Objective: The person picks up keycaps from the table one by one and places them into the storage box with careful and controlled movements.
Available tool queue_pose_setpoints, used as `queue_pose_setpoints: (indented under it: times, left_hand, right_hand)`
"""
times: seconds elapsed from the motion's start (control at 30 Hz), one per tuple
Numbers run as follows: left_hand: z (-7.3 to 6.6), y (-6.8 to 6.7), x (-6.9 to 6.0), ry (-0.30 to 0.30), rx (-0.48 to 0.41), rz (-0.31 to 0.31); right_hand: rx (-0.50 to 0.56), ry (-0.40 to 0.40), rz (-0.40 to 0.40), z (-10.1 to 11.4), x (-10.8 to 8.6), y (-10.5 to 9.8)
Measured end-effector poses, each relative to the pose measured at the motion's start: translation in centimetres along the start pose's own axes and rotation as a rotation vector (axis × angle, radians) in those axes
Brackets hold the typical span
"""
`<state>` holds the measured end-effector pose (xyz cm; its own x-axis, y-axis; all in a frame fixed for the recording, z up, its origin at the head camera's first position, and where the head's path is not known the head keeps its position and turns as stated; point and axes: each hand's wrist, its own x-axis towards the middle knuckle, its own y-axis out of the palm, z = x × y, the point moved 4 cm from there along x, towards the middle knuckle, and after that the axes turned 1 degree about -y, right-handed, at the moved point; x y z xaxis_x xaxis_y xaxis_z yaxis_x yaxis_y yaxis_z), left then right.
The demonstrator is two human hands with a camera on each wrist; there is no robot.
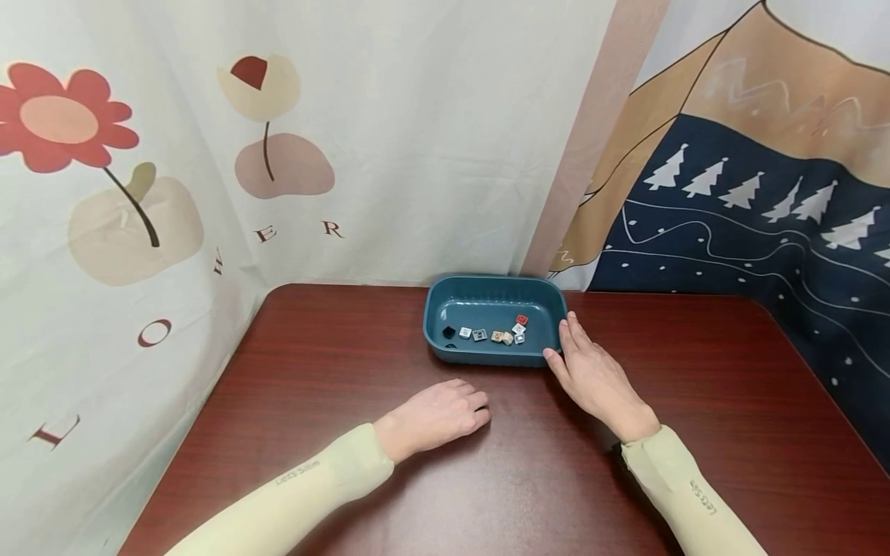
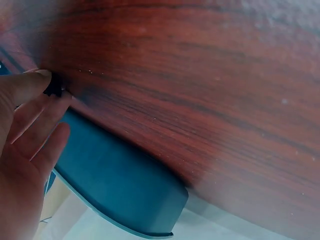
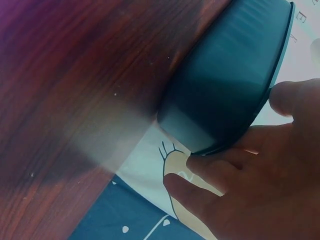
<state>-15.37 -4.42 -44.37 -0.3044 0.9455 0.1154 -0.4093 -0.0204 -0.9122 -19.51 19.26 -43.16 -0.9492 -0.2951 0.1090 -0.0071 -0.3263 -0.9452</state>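
Note:
A blue-green rectangular tray (image 1: 495, 360) stands near the table's back edge. Small square pieces lie in it: white ones (image 1: 465, 333), a red one (image 1: 522, 319), beige ones (image 1: 497, 337) and dark ones (image 1: 448, 332). My left hand (image 1: 438, 415) is in front of the tray, palm toward the table. Between its thumb and fingers it pinches a small black piece (image 2: 54, 85), mostly covered, its kind unclear. My right hand (image 1: 599, 378) rests against the tray's right end, fingers fairly straight along the outside and thumb at the front corner; the right wrist view shows the thumb (image 3: 282, 100) by the rim.
The dark red-brown wooden table (image 1: 334, 347) has rounded back corners. A white curtain with flower prints (image 1: 417, 139) hangs behind and to the left. On the right is a dark blue cloth (image 1: 737, 255) with printed white trees.

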Motion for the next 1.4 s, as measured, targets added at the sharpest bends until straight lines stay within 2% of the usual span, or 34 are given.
queue_pose_setpoints:
  times: [0.3, 0.47, 0.63, 0.9, 1.03, 1.17, 1.4]
  left_hand:
    - [0.3, -0.3, -0.5, 0.014, 0.041, -0.005]
    - [0.9, -1.0, -1.0, -0.016, 0.043, -0.005]
    - [1.9, -2.1, -1.3, -0.045, 0.028, -0.072]
    - [4.0, -4.1, -2.0, -0.11, -0.084, -0.195]
    - [4.9, -4.8, -2.1, -0.124, -0.133, -0.278]
    - [5.6, -5.2, -1.9, -0.135, -0.151, -0.336]
    - [6.8, -4.9, -1.2, -0.188, -0.185, -0.383]
  right_hand:
    - [-0.001, -0.004, -0.001, 0.0, 0.0, -0.1]
    - [0.002, -0.001, 0.004, 0.0, 0.0, 0.0]
    - [0.003, -0.002, 0.004, 0.0, 0.0, 0.0]
    - [0.0, -0.005, 0.001, 0.0, 0.1, 0.0]
    - [0.0, -0.002, -0.001, 0.0, 0.1, 0.0]
    - [0.004, 0.003, -0.001, 0.0, 0.1, 0.0]
    - [0.009, 0.007, -0.001, 0.0, 0.1, 0.1]
